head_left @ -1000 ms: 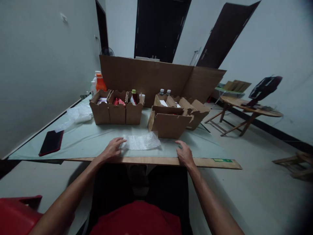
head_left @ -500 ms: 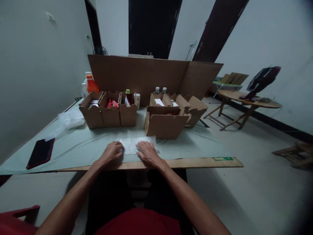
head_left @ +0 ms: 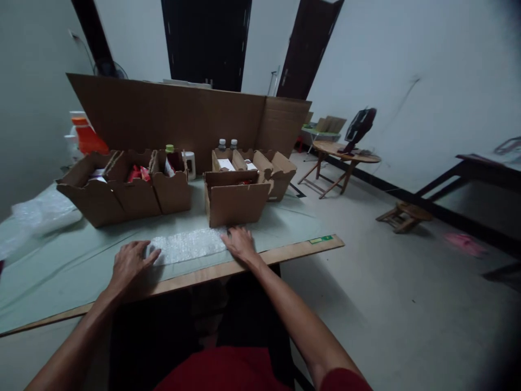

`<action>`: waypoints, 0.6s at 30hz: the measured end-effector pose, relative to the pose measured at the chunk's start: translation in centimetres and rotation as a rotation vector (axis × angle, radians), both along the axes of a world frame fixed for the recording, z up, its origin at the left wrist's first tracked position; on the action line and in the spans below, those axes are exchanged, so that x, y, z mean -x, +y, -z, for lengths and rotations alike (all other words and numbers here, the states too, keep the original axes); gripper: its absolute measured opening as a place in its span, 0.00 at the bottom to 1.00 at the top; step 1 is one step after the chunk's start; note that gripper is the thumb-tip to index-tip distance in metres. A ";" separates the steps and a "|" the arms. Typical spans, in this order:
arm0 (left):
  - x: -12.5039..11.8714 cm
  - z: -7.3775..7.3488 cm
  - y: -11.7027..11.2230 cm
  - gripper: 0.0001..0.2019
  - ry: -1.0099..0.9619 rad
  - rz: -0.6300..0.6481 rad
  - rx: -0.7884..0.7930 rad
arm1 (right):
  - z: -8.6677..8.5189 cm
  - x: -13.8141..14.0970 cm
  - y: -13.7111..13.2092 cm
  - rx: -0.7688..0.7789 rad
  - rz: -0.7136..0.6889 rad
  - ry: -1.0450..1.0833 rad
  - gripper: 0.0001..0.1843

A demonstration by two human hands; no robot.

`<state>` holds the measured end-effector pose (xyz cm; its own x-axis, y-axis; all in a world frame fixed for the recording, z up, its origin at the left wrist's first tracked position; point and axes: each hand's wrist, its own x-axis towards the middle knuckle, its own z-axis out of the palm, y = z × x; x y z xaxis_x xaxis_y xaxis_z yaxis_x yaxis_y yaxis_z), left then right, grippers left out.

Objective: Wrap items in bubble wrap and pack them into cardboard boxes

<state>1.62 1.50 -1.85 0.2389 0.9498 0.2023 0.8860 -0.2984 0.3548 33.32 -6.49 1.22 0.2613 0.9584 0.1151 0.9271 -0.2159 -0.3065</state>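
A strip of clear bubble wrap (head_left: 188, 245) lies flat on the pale green tablecloth, close to the table's front edge. At its left end rests my left hand (head_left: 131, 263), thumb spread from the fingers and nothing gripped. My right hand (head_left: 241, 243) lies over the right end of the strip, its thumb on the wrap and its fingers spread on the cloth. Just beyond the right hand stands a cardboard bin (head_left: 238, 203) with something red inside.
Three cardboard bins (head_left: 132, 195) with packets stand at the left, more bins (head_left: 280, 174) at the back right. Crumpled bubble wrap (head_left: 44, 212) lies far left. An orange bottle (head_left: 88, 136) stands behind. A cardboard screen (head_left: 175, 114) closes off the back; the wooden table edge (head_left: 285, 252) runs in front.
My hands have moved apart, the left one leftward, and more of the bubble wrap shows between them. The view has turned to the right.
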 end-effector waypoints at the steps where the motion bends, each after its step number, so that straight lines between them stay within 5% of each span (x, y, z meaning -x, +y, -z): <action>1: -0.5 -0.2 -0.2 0.25 0.025 -0.026 0.010 | 0.3 0.6 0.3 -0.011 0.000 0.010 0.17; 8: -3.7 -0.8 -1.5 0.10 -0.023 -0.079 0.045 | 1.4 0.9 -0.3 -0.100 -0.078 0.233 0.11; 16: -2.5 -1.8 0.7 0.23 -0.073 -0.029 0.069 | 1.1 1.4 -4.6 -0.129 -0.236 0.624 0.39; 18: -3.0 -2.2 1.8 0.25 -0.058 0.019 0.057 | 1.1 2.5 -5.6 -0.080 -0.264 0.736 0.39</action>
